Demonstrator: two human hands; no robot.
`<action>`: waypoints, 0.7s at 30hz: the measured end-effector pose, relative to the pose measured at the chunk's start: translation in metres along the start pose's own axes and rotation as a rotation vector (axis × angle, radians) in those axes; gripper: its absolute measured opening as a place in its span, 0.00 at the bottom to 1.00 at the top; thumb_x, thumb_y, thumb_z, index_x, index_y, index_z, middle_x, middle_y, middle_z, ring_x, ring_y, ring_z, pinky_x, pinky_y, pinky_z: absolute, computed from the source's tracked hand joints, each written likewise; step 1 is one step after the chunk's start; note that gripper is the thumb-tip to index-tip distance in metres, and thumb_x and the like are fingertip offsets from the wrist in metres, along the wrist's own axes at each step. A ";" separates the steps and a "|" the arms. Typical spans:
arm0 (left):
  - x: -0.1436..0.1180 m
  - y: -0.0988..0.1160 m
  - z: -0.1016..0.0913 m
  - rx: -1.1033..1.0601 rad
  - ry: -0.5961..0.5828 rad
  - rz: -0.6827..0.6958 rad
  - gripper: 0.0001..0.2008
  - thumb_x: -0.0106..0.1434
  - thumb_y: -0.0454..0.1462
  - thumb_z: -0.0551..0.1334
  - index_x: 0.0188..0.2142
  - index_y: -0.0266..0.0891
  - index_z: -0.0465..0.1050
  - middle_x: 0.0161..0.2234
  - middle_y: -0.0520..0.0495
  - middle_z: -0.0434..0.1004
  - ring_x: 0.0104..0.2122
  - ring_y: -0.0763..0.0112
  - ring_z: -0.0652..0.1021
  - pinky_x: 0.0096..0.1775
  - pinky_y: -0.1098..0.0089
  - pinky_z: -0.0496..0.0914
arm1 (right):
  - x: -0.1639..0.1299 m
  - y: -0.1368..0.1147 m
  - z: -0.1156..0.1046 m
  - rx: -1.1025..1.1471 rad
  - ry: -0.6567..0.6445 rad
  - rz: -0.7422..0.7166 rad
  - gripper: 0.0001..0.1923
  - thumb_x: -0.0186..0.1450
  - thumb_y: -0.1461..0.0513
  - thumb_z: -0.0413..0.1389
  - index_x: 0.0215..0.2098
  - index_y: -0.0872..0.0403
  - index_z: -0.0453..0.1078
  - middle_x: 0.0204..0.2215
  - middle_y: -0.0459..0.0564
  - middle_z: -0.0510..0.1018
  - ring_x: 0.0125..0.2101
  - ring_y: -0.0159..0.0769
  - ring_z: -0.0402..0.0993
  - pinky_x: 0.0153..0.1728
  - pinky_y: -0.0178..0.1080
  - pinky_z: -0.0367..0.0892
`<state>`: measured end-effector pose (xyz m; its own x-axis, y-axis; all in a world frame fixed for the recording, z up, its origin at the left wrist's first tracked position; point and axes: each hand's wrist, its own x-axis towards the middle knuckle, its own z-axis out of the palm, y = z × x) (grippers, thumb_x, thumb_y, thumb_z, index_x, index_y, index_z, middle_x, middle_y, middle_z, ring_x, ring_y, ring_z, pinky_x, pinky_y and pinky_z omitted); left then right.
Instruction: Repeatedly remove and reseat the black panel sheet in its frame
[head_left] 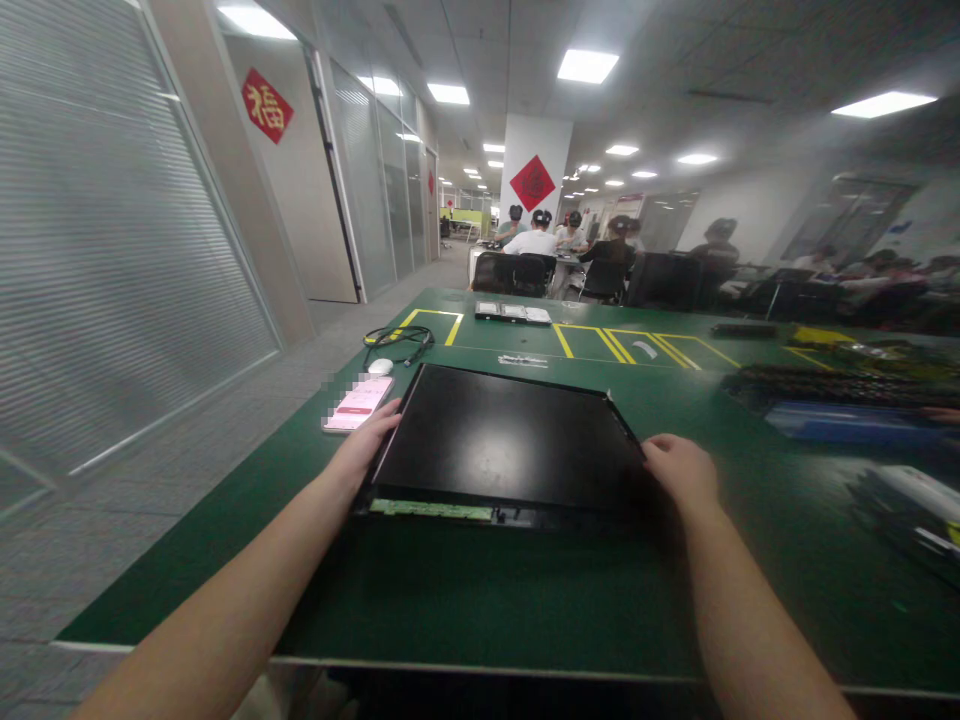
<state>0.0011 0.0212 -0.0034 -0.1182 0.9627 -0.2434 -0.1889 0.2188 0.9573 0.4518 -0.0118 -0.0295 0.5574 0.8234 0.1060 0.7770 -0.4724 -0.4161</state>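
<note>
A large flat black panel (510, 435), like a bare screen, lies on the green table (480, 600) in front of me. A thin green circuit strip (431, 509) runs along its near edge. My left hand (365, 443) rests against the panel's left edge, fingers curled at the side. My right hand (681, 470) grips the panel's near right corner. Both hands touch the panel, which lies flat on the table.
A phone (358, 403) with a lit pink screen lies just left of the panel, beside a white mouse (380, 366) and a black cable (397, 340). Small trays (514, 313) sit farther back. Keyboards and blue parts (847, 400) crowd the right. Several people sit at a far table.
</note>
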 end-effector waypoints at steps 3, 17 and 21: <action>0.003 -0.002 -0.001 -0.130 0.029 -0.051 0.34 0.64 0.28 0.62 0.70 0.36 0.63 0.30 0.46 0.86 0.22 0.66 0.83 0.25 0.72 0.77 | 0.000 0.001 0.001 0.012 0.010 -0.009 0.18 0.62 0.55 0.52 0.41 0.49 0.83 0.35 0.52 0.84 0.38 0.45 0.79 0.31 0.39 0.64; -0.005 -0.003 -0.003 -0.076 0.035 -0.058 0.45 0.54 0.26 0.74 0.69 0.39 0.63 0.26 0.48 0.84 0.18 0.63 0.81 0.20 0.69 0.76 | 0.000 0.000 0.000 0.021 -0.003 0.004 0.17 0.63 0.56 0.52 0.41 0.47 0.82 0.34 0.50 0.84 0.38 0.46 0.79 0.31 0.41 0.63; -0.005 -0.004 -0.004 -0.062 0.037 -0.041 0.36 0.55 0.27 0.74 0.63 0.33 0.70 0.27 0.45 0.85 0.20 0.63 0.83 0.22 0.69 0.77 | 0.000 0.002 0.001 0.038 0.011 -0.014 0.17 0.62 0.56 0.52 0.40 0.48 0.82 0.34 0.51 0.84 0.39 0.47 0.79 0.32 0.41 0.63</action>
<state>-0.0013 0.0153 -0.0064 -0.1446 0.9463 -0.2890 -0.2538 0.2468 0.9352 0.4529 -0.0117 -0.0313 0.5500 0.8262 0.1221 0.7733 -0.4485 -0.4481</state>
